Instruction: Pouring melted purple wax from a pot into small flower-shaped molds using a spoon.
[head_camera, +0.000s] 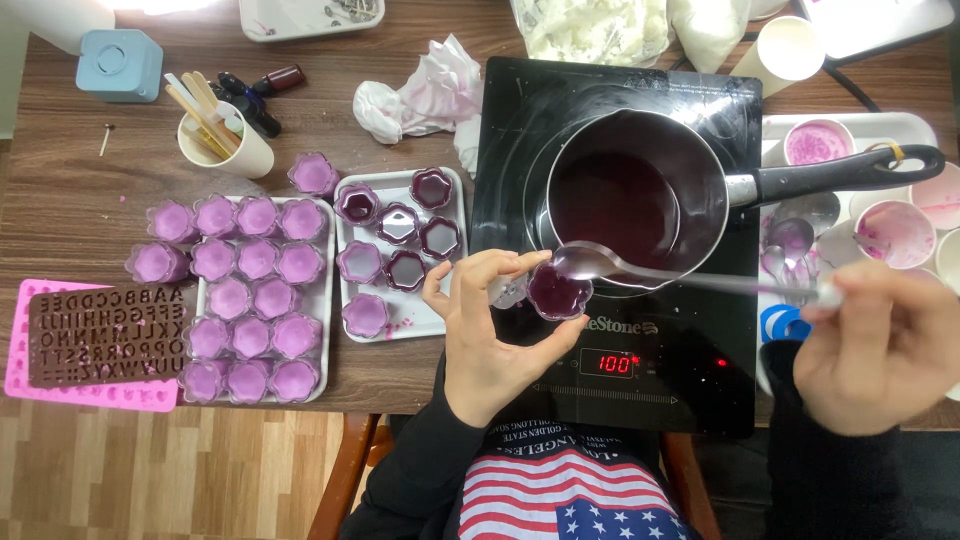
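My left hand (485, 335) pinches a small clear flower-shaped cup (558, 291) full of dark purple liquid, held over the black induction cooktop (640, 370). A long metal spoon (600, 264) is gripped at its handle end by my right hand (880, 345); its bowl hovers just above the cup, at the rim of the saucepan (630, 195). The saucepan sits on the cooktop and holds dark purple liquid; its black handle (850, 172) points right.
A white tray (400, 255) holds filled flower cups, some dark, some pale. Another tray (240, 300) carries several set pale-purple cups. A pink letter mould (90, 345), stick cup (225, 135), crumpled tissue (425, 90) and stained bowls (895, 232) surround them.
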